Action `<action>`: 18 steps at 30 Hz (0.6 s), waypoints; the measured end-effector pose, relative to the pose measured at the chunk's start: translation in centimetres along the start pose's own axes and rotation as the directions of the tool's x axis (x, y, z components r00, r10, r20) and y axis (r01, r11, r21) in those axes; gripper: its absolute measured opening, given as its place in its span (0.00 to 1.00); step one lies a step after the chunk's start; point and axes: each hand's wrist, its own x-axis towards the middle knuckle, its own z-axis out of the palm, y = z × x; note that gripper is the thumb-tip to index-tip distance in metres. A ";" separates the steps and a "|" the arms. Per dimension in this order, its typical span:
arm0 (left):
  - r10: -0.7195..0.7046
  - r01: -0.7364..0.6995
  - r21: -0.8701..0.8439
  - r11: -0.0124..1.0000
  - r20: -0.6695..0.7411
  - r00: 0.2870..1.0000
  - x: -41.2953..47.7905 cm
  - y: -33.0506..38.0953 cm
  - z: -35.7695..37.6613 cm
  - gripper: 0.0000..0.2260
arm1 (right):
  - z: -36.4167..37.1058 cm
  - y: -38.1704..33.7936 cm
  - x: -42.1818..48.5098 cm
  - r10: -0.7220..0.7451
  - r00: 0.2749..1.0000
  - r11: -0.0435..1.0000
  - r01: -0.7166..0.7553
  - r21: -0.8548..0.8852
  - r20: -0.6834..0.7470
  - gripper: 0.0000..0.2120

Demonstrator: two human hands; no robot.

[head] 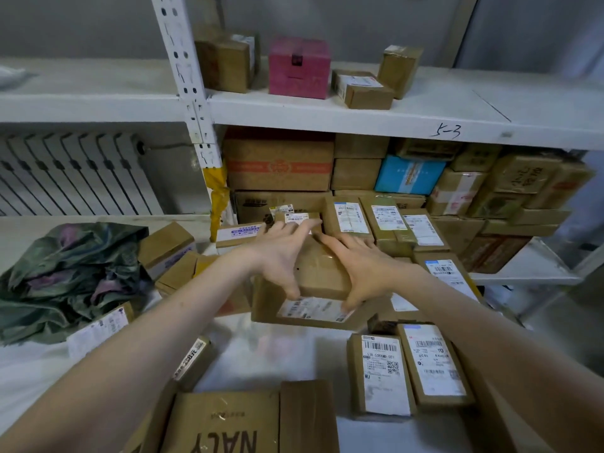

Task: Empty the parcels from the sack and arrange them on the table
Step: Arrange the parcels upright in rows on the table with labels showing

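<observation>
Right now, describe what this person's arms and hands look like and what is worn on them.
The left hand and right hand are bare: no gloves, rings or watch visible. Both forearms are uncovered as far as the picture's edge, so no sleeve shows.

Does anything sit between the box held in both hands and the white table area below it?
Nothing visible does. The left hand and right hand grip the box directly; the white table area beneath looks bare, though blurred, with labelled parcels to its right.
</observation>
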 end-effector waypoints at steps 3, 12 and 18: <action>0.002 -0.001 0.012 1.000 -0.092 0.996 0.4 0.3 -0.6 0.56 | 0.6 0.8 0.0 0.076 0.995 0.987 -0.064 0.148 -0.072 0.63; -0.586 0.320 -0.941 0.110 0.199 0.785 2.8 -0.3 5.8 0.35 | 4.9 2.0 0.4 0.371 0.790 -0.132 -0.476 0.869 0.489 0.39; -0.188 0.513 -0.797 -0.320 0.584 0.789 3.3 -0.9 11.0 0.29 | 6.7 1.9 1.0 0.356 0.710 -0.194 -0.580 0.791 0.608 0.38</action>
